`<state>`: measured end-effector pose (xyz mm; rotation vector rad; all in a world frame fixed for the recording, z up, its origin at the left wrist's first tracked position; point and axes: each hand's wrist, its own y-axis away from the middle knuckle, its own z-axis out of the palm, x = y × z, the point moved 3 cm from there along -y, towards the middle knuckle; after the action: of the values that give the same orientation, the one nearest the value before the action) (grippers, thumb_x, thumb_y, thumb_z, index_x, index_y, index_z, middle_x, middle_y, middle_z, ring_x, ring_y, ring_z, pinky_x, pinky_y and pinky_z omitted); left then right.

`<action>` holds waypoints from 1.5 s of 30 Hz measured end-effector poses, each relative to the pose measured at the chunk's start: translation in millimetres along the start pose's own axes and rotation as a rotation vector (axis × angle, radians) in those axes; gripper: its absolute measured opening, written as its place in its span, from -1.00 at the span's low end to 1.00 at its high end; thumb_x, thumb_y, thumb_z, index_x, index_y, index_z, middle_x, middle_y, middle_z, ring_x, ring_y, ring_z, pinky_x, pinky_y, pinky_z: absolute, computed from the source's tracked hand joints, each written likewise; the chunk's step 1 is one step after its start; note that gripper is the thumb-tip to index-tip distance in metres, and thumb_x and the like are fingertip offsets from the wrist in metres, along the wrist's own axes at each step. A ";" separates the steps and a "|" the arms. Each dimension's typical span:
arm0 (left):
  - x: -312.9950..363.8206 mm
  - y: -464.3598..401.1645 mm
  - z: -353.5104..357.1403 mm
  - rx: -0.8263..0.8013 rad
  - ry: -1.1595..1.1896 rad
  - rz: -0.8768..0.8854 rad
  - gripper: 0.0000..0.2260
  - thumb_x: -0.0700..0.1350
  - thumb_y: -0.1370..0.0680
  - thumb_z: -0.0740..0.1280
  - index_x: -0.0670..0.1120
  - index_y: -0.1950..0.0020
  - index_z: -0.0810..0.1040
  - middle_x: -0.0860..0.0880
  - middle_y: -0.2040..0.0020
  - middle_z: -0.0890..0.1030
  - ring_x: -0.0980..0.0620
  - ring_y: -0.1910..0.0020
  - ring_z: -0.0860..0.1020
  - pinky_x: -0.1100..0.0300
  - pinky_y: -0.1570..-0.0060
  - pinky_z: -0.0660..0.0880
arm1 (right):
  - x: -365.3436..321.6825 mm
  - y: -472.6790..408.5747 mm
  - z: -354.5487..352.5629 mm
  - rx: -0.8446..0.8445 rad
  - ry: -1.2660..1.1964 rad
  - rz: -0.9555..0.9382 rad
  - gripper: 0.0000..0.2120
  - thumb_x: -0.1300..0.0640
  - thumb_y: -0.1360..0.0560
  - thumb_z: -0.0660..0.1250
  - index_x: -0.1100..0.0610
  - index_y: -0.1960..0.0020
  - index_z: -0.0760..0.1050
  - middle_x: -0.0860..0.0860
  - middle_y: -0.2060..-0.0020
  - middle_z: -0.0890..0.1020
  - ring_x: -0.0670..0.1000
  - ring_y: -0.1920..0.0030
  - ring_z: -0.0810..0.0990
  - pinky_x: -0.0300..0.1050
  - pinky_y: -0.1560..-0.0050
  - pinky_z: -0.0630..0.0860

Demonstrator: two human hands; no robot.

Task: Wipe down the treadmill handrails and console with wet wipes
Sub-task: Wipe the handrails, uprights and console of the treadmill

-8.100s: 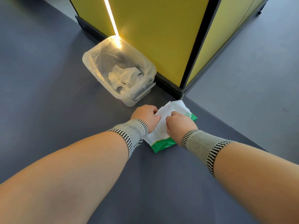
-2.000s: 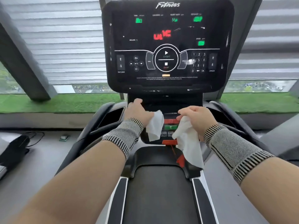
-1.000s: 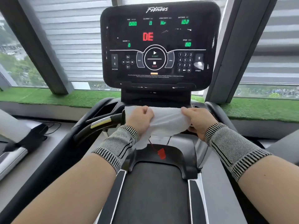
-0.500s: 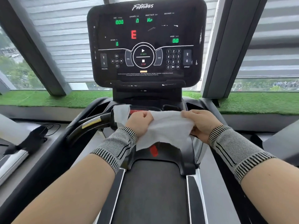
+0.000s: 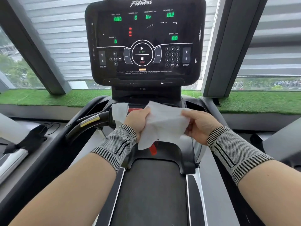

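Observation:
I stand on a treadmill facing its black console (image 5: 143, 41), whose green digits are lit. A white wet wipe (image 5: 162, 123) is spread between both hands above the belt's front end. My left hand (image 5: 138, 121) grips its left edge, and my right hand (image 5: 200, 123) pinches its right edge. A second piece of white wipe (image 5: 119, 112) sticks up behind my left hand; I cannot tell whether it is held or draped. The left handrail (image 5: 88, 123), black with a yellow-silver strip, reaches toward my left hand. The right handrail is mostly hidden behind my right arm.
A red safety clip (image 5: 153, 149) hangs below the wipe. The black running belt (image 5: 151, 190) lies underfoot. Another machine (image 5: 14, 150) stands at the left. Green turf ledge (image 5: 260, 101) and blinds sit behind the console, with grey pillars either side.
Since the floor-side wipe pack, I have come to the treadmill. In the last second the wipe has been stretched wider between both hands and lifted slightly; the console's red display changed.

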<state>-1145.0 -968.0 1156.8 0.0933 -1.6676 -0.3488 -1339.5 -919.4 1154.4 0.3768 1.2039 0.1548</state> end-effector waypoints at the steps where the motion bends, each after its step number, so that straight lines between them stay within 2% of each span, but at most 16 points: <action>1: 0.3 4.1 -5.0 -0.024 0.023 -0.007 -0.72 0.10 -0.47 0.31 -0.13 0.13 0.53 -0.16 0.11 0.54 -0.16 0.17 0.53 -0.17 0.06 0.54 | 0.4 -1.4 2.6 0.006 -0.017 -0.009 -0.75 0.15 -0.54 0.30 0.23 -0.17 0.52 0.12 0.08 0.62 0.09 0.08 0.60 0.05 -0.06 0.57; 4: -6.9 12.2 -24.6 -0.035 -0.041 0.076 -0.85 -0.06 -0.56 0.31 -0.10 0.12 0.60 -0.14 0.15 0.63 -0.11 0.19 0.58 -0.06 0.08 0.58 | 4.6 -2.1 21.6 -0.060 0.098 -0.042 -0.84 0.15 -0.55 0.28 0.21 -0.05 0.56 0.06 0.22 0.65 0.03 0.19 0.62 0.08 -0.08 0.56; 8: -32.5 19.5 -68.5 0.077 -0.205 0.184 -0.86 -0.05 -0.51 0.36 -0.12 0.11 0.61 -0.09 0.20 0.61 -0.05 0.22 0.54 0.05 0.14 0.52 | 20.0 -7.2 70.9 -0.132 0.351 -0.137 -0.90 0.21 -0.54 0.30 0.20 0.08 0.59 0.08 0.22 0.65 0.03 0.21 0.61 -0.05 0.16 0.59; 11: -53.3 19.5 -117.3 0.207 -0.175 0.156 -0.84 0.00 -0.45 0.37 -0.09 0.18 0.59 -0.06 0.24 0.59 -0.02 0.24 0.53 0.01 0.13 0.53 | 29.8 -19.2 121.5 -0.104 0.796 -0.380 -0.78 0.11 -0.52 0.31 0.27 0.16 0.55 0.15 0.34 0.59 0.01 0.30 0.53 -0.03 0.29 0.53; 13: -65.7 16.1 -146.7 0.270 -0.166 0.147 -0.82 0.02 -0.42 0.37 -0.05 0.31 0.49 -0.01 0.34 0.51 0.00 0.31 0.46 0.01 0.20 0.48 | 31.9 -18.3 157.5 -0.104 1.086 -0.581 -0.74 0.08 -0.53 0.27 0.25 0.23 0.51 0.07 0.40 0.53 -0.02 0.38 0.46 -0.15 0.36 0.42; 16: -79.0 3.8 -203.2 0.420 -0.197 0.164 -0.75 0.00 -0.43 0.37 -0.03 0.38 0.40 0.05 0.42 0.38 0.05 0.38 0.33 0.11 0.27 0.32 | 39.4 -24.0 224.5 -0.115 1.395 -0.757 -0.75 0.05 -0.58 0.18 0.17 0.16 0.50 0.01 0.33 0.56 0.01 0.30 0.52 -0.14 0.27 0.47; 19: -83.7 -12.9 -261.7 0.637 -0.217 0.187 -0.94 -0.12 -0.50 0.36 -0.10 0.09 0.54 0.03 0.27 0.49 0.06 0.29 0.44 0.17 0.16 0.39 | 47.6 -57.0 289.4 -0.055 1.517 -0.771 -0.77 0.05 -0.57 0.15 0.08 0.24 0.38 -0.01 0.32 0.52 0.03 0.24 0.51 -0.13 0.24 0.45; 21: -82.3 -24.9 -290.0 0.798 -0.356 0.317 -0.79 -0.17 -0.50 0.35 -0.16 -0.11 0.52 -0.06 0.06 0.54 -0.02 0.06 0.49 0.14 -0.04 0.40 | 55.8 -87.0 326.6 -0.001 1.588 -0.719 -0.81 0.07 -0.56 0.13 0.09 0.17 0.43 0.07 0.19 0.59 0.12 0.13 0.57 -0.03 0.10 0.53; 23: -82.1 -47.8 -293.7 0.688 -0.594 0.489 -0.73 -0.21 -0.49 0.34 -0.18 -0.19 0.52 -0.12 -0.14 0.53 -0.09 -0.17 0.45 0.11 -0.25 0.32 | 64.0 -114.2 352.0 0.074 1.697 -0.626 -0.81 0.10 -0.55 0.13 0.12 0.00 0.50 0.12 0.04 0.61 0.16 0.03 0.58 -0.05 0.08 0.50; 25: -89.5 -76.5 -277.2 0.388 -0.774 0.493 -0.65 -0.16 -0.55 0.27 -0.15 -0.33 0.47 -0.10 -0.33 0.45 -0.07 -0.35 0.36 0.12 -0.38 0.22 | 70.6 -134.2 366.4 0.119 1.784 -0.553 -0.80 0.12 -0.53 0.16 0.14 -0.07 0.49 0.12 -0.02 0.60 0.16 -0.02 0.58 -0.06 0.12 0.45; 28: -98.3 -104.4 -252.8 0.230 -1.035 0.454 -0.60 0.04 -0.58 0.08 -0.07 -0.36 0.41 -0.04 -0.35 0.45 -0.09 -0.34 0.38 -0.04 -0.37 0.22 | 71.1 -144.2 368.6 0.199 1.739 -0.551 -0.80 0.08 -0.51 0.19 0.13 -0.06 0.47 0.08 0.00 0.56 0.14 -0.01 0.58 -0.04 0.05 0.48; 31: -93.9 -117.4 -246.8 0.340 -1.107 0.560 -0.60 0.12 -0.52 -0.02 -0.07 0.02 0.53 -0.05 0.07 0.61 -0.13 0.06 0.57 0.00 0.03 0.44 | 72.5 -144.1 361.2 0.233 1.696 -0.591 -0.76 0.09 -0.53 0.18 0.14 -0.14 0.48 0.09 -0.06 0.54 0.13 -0.07 0.54 -0.04 -0.05 0.46; 34: -99.2 -124.9 -264.6 0.420 -1.066 0.570 -0.56 0.13 -0.55 -0.06 -0.06 0.26 0.47 -0.03 0.33 0.56 -0.12 0.36 0.54 0.10 0.30 0.42 | 73.6 -145.5 359.2 0.211 1.645 -0.604 -0.75 0.12 -0.53 0.18 0.12 -0.15 0.51 0.08 -0.09 0.54 0.10 -0.10 0.51 -0.04 -0.11 0.46; 38: -134.3 -130.1 -309.2 0.432 -1.018 0.398 -0.49 0.18 -0.50 -0.33 -0.03 0.21 0.32 0.02 0.28 0.41 -0.09 0.26 0.47 0.10 0.22 0.31 | 85.5 -144.6 363.7 0.155 1.654 -0.630 -0.76 0.12 -0.54 0.17 0.12 -0.12 0.53 0.06 -0.03 0.54 0.08 -0.04 0.50 -0.03 -0.07 0.47; 42: -155.0 -131.6 -328.3 0.490 -0.923 0.388 -0.59 0.11 -0.56 -0.24 -0.01 0.22 0.30 0.04 0.31 0.38 -0.08 0.28 0.47 0.14 0.25 0.29 | 105.6 -140.4 370.0 0.087 1.721 -0.709 -0.78 0.15 -0.53 0.19 0.14 -0.09 0.54 0.06 0.01 0.56 0.08 -0.04 0.48 -0.06 -0.02 0.45; 45: -146.0 -132.7 -317.7 0.518 -0.945 0.290 -0.57 0.08 -0.55 -0.28 -0.03 0.24 0.30 0.04 0.30 0.37 -0.09 0.24 0.49 0.11 0.22 0.30 | 115.3 -128.8 367.8 0.072 1.720 -0.900 -0.94 0.25 -0.37 0.37 0.22 0.16 0.58 0.09 0.26 0.58 0.14 0.19 0.51 -0.06 0.18 0.50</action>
<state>-832.9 -1110.3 1007.8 0.0724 -2.6369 0.3350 -966.6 -1076.9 1118.5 -0.4335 2.9418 -0.4694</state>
